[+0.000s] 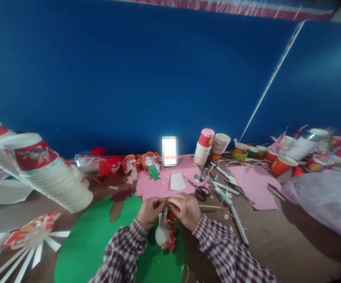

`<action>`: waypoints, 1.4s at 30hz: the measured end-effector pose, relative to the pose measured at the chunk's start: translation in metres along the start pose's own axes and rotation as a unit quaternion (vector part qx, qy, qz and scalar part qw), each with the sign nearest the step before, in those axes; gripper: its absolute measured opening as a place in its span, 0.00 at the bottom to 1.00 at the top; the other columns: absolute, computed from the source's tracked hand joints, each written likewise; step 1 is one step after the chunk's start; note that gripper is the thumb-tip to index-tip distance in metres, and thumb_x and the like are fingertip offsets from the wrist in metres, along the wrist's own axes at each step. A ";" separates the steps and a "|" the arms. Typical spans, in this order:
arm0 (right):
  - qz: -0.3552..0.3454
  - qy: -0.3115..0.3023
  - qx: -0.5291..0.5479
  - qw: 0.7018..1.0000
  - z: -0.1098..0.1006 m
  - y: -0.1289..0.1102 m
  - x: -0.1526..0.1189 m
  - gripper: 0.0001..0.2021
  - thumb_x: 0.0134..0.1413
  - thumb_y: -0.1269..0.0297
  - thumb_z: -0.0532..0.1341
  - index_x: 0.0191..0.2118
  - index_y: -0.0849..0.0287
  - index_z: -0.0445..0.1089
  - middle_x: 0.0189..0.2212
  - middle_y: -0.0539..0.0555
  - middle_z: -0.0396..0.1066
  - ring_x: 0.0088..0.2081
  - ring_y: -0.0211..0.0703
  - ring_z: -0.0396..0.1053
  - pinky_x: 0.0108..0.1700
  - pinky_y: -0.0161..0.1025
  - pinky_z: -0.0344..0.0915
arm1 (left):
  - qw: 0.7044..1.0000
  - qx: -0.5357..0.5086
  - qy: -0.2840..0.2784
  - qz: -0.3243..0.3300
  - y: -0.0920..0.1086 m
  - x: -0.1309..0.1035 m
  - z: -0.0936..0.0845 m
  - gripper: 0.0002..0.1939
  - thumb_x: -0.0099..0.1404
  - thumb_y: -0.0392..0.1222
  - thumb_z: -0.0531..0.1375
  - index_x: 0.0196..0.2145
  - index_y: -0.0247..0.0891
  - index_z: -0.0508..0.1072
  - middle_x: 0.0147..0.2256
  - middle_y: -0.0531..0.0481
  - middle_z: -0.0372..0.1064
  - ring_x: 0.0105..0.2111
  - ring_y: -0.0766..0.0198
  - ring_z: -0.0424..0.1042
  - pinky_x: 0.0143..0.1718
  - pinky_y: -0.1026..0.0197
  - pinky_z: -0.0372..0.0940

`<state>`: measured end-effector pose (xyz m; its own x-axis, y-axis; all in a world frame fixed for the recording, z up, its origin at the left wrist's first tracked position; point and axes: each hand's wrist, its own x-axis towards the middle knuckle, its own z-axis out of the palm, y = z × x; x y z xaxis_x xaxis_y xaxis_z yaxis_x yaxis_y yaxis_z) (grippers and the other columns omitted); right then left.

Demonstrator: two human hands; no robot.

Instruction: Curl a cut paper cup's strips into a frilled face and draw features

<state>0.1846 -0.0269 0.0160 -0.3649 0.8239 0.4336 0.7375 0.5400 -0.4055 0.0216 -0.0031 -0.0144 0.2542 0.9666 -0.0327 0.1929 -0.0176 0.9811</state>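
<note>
- Paper [88,239], green with a round edge, lies under the left arm, at 8 o'clock from the fingertips.
- A cut paper piece [161,236], white with red frills, hangs at 6 o'clock, over the green.
- The left hand [151,214] pinches the top of it, tips squeezed together.
- The right hand [185,210] pinches there too, its tips right beside the left ones.
- A fan of white strips [37,245] sits well off at 8 o'clock.
- Black-handled scissors [202,192] lie near 2 o'clock.
- A white card [177,182] is at 1 o'clock, on a pink sheet [149,188].
- A tall cup stack [61,182] leans between 9 and 10 o'clock.
- Two smaller cup piles [202,153] stand at 1 o'clock.
- The blue wall [135,78] is farthest, at 12 o'clock.
</note>
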 end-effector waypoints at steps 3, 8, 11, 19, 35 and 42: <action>-0.007 0.002 -0.007 1.000 0.000 0.000 0.000 0.08 0.55 0.66 0.54 0.37 0.55 0.69 0.32 0.51 0.70 0.35 0.37 0.65 0.38 0.33 0.59 | 1.000 -0.007 0.004 -0.010 -0.002 0.001 -0.001 0.12 0.49 0.45 0.60 0.27 0.31 0.73 0.22 0.48 0.70 0.23 0.66 0.65 0.25 0.66 0.60; -0.017 0.008 -0.019 1.000 0.000 0.001 0.000 0.07 0.54 0.67 0.55 0.35 0.54 0.70 0.31 0.51 0.70 0.35 0.37 0.64 0.37 0.33 0.59 | 0.999 -0.021 -0.004 -0.033 -0.003 0.000 0.000 0.16 0.49 0.48 0.59 0.28 0.30 0.73 0.21 0.49 0.69 0.20 0.68 0.63 0.23 0.66 0.58; -0.031 0.010 -0.031 0.999 -0.001 0.001 0.000 0.07 0.54 0.67 0.54 0.34 0.56 0.70 0.30 0.52 0.69 0.36 0.39 0.63 0.37 0.34 0.58 | 0.998 -0.036 -0.018 -0.039 0.000 -0.003 0.000 0.18 0.51 0.51 0.58 0.28 0.30 0.74 0.19 0.52 0.66 0.18 0.70 0.60 0.20 0.68 0.56; -0.056 -0.005 -0.088 0.995 -0.005 -0.004 0.001 0.09 0.56 0.68 0.52 0.32 0.57 0.69 0.28 0.52 0.68 0.34 0.40 0.61 0.35 0.35 0.56 | 0.982 -0.133 -0.009 -0.130 0.011 -0.005 0.004 0.19 0.47 0.53 0.61 0.26 0.31 0.73 0.17 0.53 0.65 0.16 0.71 0.60 0.18 0.68 0.56; -0.001 -0.007 -0.034 0.999 -0.001 -0.004 -0.001 0.08 0.55 0.67 0.53 0.38 0.55 0.68 0.32 0.51 0.70 0.36 0.37 0.64 0.39 0.33 0.57 | 0.999 0.038 -0.004 -0.021 -0.002 0.001 -0.004 0.19 0.53 0.52 0.56 0.23 0.29 0.72 0.17 0.53 0.63 0.18 0.71 0.58 0.20 0.68 0.54; 0.012 -0.032 -0.041 0.999 -0.002 -0.004 0.000 0.09 0.57 0.65 0.51 0.38 0.54 0.68 0.32 0.49 0.71 0.35 0.37 0.65 0.39 0.32 0.57 | 1.000 0.026 -0.005 -0.006 -0.003 0.002 -0.005 0.16 0.52 0.48 0.58 0.24 0.30 0.74 0.20 0.50 0.69 0.22 0.68 0.64 0.24 0.67 0.58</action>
<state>0.1828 -0.0296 0.0196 -0.3807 0.8467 0.3718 0.7891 0.5071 -0.3466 0.0169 -0.0001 -0.0163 0.2609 0.9642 -0.0475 0.2458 -0.0187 0.9691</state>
